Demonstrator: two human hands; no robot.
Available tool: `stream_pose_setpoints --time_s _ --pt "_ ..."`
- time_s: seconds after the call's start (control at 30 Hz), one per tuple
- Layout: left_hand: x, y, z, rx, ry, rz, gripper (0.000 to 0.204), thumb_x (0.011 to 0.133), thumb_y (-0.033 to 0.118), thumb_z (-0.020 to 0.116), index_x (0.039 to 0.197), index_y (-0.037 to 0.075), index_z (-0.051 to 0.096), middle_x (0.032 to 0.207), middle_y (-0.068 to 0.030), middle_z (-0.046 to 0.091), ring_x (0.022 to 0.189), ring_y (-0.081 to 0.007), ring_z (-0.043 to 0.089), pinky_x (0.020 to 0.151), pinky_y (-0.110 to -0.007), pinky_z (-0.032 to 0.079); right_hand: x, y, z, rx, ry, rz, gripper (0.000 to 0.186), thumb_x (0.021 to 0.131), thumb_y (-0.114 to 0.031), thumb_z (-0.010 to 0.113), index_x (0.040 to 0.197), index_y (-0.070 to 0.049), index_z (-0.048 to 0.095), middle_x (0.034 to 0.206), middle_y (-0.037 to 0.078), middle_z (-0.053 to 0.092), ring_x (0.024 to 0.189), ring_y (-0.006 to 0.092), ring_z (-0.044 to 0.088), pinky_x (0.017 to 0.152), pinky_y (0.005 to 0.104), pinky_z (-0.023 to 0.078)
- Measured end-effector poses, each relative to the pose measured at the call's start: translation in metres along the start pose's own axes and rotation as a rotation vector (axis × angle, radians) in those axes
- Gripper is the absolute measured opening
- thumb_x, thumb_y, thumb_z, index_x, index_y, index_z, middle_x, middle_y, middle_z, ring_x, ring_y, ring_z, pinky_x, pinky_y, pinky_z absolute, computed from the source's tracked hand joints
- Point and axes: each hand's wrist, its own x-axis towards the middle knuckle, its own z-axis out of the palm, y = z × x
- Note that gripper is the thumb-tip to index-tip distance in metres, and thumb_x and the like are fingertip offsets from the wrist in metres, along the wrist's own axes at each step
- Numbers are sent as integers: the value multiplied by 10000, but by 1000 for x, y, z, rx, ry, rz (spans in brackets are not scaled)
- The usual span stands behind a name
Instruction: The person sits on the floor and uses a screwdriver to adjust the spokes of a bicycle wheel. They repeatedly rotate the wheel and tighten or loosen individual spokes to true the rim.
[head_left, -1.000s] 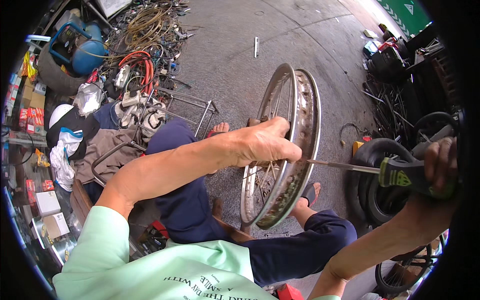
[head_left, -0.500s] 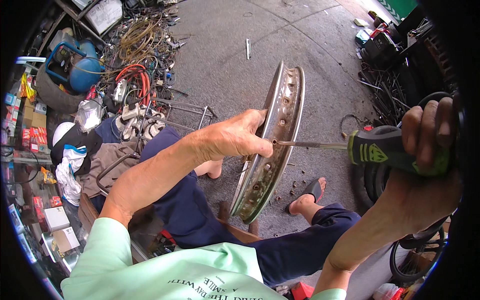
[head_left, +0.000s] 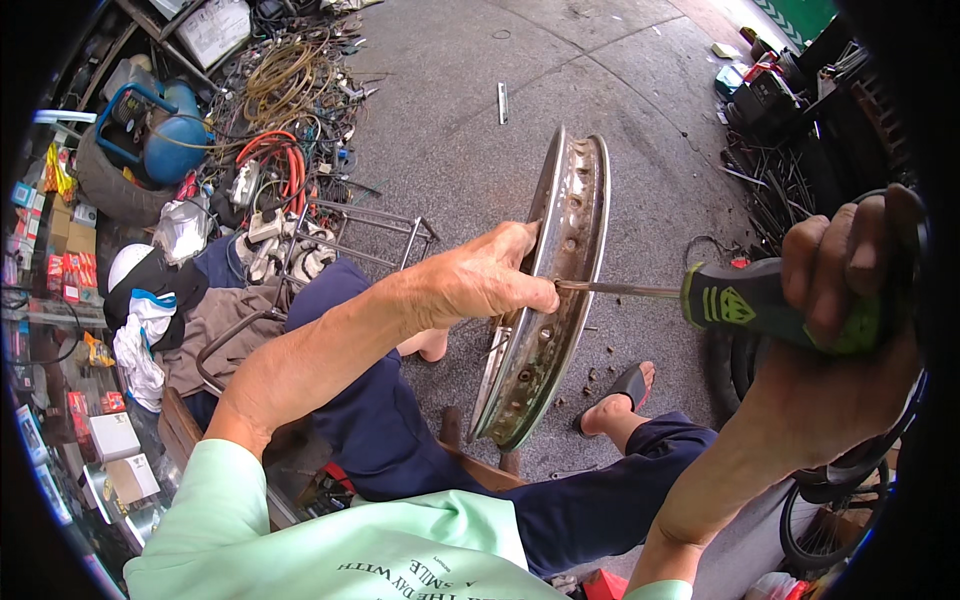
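A worn metal wheel rim [head_left: 553, 350] stands on edge in front of me, its outer channel with the row of spoke holes turned to the right. My left hand [head_left: 497, 272] is closed round the rim's left side, its thumb lying over the channel beside one hole. In my right hand [head_left: 840, 260] is a screwdriver [head_left: 735, 300] with a black and green handle, its fingers wrapped round the grip. The screwdriver's shaft points left and its tip meets the rim at a hole by my left thumb. A few thin spokes show inside the rim.
Small metal nipples [head_left: 592, 378] lie on the ground near my sandalled foot [head_left: 618, 400]. At the left are tangled cables [head_left: 275, 85], a blue compressor tank [head_left: 178, 135] and a metal rack [head_left: 370, 232]. Black tyres [head_left: 730, 365] and a heap of metal scraps [head_left: 765, 180] lie at right.
The rim and my left hand have shifted slightly to the right. The screwdriver's handle has come a little closer to the rim and turned in my right hand.
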Motion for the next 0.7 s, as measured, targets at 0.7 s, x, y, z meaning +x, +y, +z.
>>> stream_pose_setpoints --time_s 0.7 --pt "31 -25 39 226 519 588 783 834 602 711 1176 -80 538 1064 -255 581 1031 -406 495 973 -533 344 52 57 102 -650 629 -296 348 882 -369 768 780 -54 659 524 13 571 406 85 524 396 198 367"
